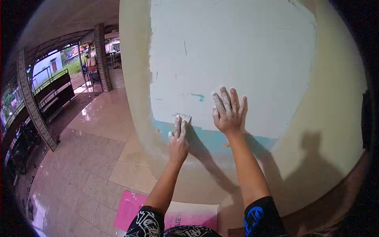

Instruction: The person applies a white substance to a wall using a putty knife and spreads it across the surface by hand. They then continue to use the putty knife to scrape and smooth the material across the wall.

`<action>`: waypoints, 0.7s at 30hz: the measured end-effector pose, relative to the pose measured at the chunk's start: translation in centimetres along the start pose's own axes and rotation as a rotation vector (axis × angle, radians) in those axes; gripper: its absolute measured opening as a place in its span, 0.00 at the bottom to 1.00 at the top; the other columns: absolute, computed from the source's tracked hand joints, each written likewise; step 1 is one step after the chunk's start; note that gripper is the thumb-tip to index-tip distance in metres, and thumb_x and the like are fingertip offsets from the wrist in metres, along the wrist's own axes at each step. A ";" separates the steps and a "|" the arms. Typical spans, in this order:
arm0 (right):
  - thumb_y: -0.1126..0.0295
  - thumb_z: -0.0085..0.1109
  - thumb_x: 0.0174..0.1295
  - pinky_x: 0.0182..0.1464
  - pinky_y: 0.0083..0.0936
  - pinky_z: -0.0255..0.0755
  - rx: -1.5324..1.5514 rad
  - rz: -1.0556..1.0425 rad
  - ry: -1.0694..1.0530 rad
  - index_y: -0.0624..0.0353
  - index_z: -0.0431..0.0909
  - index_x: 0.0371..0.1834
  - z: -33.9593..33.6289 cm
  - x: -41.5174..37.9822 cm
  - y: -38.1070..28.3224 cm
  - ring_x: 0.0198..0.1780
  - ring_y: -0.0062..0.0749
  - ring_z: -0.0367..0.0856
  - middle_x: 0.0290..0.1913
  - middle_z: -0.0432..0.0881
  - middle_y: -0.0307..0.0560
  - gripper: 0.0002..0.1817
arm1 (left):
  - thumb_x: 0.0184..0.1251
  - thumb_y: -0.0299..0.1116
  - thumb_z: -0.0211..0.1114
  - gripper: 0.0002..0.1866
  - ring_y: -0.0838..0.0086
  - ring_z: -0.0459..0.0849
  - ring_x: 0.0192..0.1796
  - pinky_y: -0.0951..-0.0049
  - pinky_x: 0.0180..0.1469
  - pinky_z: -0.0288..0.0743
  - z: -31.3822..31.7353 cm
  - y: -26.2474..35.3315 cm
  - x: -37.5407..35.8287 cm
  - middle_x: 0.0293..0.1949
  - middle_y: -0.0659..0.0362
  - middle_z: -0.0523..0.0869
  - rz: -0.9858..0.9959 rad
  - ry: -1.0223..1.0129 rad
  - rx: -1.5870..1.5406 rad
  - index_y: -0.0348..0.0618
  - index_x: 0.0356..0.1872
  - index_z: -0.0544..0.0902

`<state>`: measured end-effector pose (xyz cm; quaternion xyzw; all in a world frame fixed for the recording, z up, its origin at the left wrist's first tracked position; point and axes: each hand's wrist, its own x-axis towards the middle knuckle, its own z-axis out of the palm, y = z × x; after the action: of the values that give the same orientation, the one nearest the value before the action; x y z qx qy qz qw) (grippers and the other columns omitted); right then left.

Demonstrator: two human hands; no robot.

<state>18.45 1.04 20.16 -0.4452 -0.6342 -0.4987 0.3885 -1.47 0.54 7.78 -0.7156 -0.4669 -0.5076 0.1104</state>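
Observation:
A large white patch of filler (237, 51) covers much of the wall in front of me, with a blue-green strip (213, 138) bare along its lower edge. My left hand (180, 136), dusted white, grips a small putty knife (184, 117) whose blade lies against the wall at the patch's lower left. Right of it, my right hand (229, 114) rests flat on the white area, fingers spread and coated with white powder. Small blue-green marks (198, 96) show through the white above and between the hands.
A pink and white board or sheet (130, 207) lies on the floor below me. Glossy tiles (87, 150) stretch off to the left towards pillars (102, 57) and a railing (55, 94). Shadows of my arms and head fall on the lower right wall.

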 end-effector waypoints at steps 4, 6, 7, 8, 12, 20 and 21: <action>0.58 0.54 0.66 0.79 0.61 0.38 -0.036 -0.001 -0.005 0.38 0.78 0.69 -0.6 0.1 0.0 0.82 0.42 0.55 0.78 0.68 0.38 0.26 | 0.61 0.18 0.54 0.37 0.54 0.76 0.68 0.49 0.61 0.72 1.3 -1.3 -2.4 0.81 0.50 0.60 0.021 0.082 -0.009 0.41 0.77 0.66; 0.58 0.55 0.66 0.79 0.60 0.38 -0.040 -0.001 0.011 0.37 0.78 0.69 -0.3 0.1 -0.1 0.82 0.41 0.55 0.78 0.67 0.37 0.26 | 0.61 0.18 0.54 0.38 0.52 0.77 0.67 0.50 0.60 0.73 1.3 -2.1 -3.1 0.81 0.51 0.59 -0.022 0.005 0.016 0.42 0.77 0.65; 0.58 0.55 0.66 0.79 0.60 0.38 -0.044 -0.001 0.011 0.37 0.78 0.69 -0.2 0.2 0.1 0.82 0.41 0.55 0.78 0.67 0.37 0.26 | 0.60 0.19 0.55 0.38 0.51 0.78 0.65 0.51 0.59 0.73 1.1 -2.3 -3.2 0.81 0.52 0.59 -0.072 -0.074 0.040 0.42 0.77 0.65; 0.57 0.56 0.65 0.78 0.65 0.38 -0.029 0.014 -0.009 0.36 0.77 0.69 -0.2 0.1 0.1 0.82 0.42 0.55 0.79 0.66 0.36 0.26 | 0.61 0.20 0.55 0.38 0.47 0.79 0.63 0.54 0.58 0.75 1.0 -2.9 -2.7 0.81 0.54 0.60 -0.007 0.012 0.008 0.44 0.77 0.65; 0.57 0.57 0.65 0.78 0.67 0.36 -0.014 0.031 -0.017 0.35 0.77 0.69 0.1 -0.2 0.1 0.82 0.43 0.55 0.79 0.66 0.36 0.26 | 0.61 0.19 0.53 0.37 0.48 0.78 0.65 0.56 0.65 0.71 -1.6 -3.4 0.3 0.80 0.51 0.62 0.000 0.082 0.081 0.41 0.77 0.65; 0.57 0.57 0.65 0.80 0.61 0.35 -0.050 0.011 -0.010 0.35 0.77 0.69 -0.3 -0.1 0.2 0.81 0.41 0.56 0.79 0.67 0.36 0.26 | 0.60 0.18 0.52 0.38 0.54 0.70 0.74 0.53 0.65 0.71 -2.0 -4.9 0.0 0.81 0.52 0.59 -0.065 0.077 -0.026 0.42 0.77 0.65; 0.56 0.57 0.65 0.80 0.61 0.36 -0.066 0.011 -0.014 0.35 0.77 0.68 -0.4 -0.1 0.2 0.81 0.41 0.57 0.79 0.67 0.35 0.26 | 0.59 0.16 0.52 0.39 0.54 0.70 0.74 0.51 0.65 0.71 -2.2 -4.9 0.9 0.81 0.53 0.59 -0.030 0.135 0.045 0.42 0.77 0.65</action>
<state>18.64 0.63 20.22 -0.4646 -0.6177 -0.5140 0.3721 -6.66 2.28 8.01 -0.6702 -0.4803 -0.5456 0.1500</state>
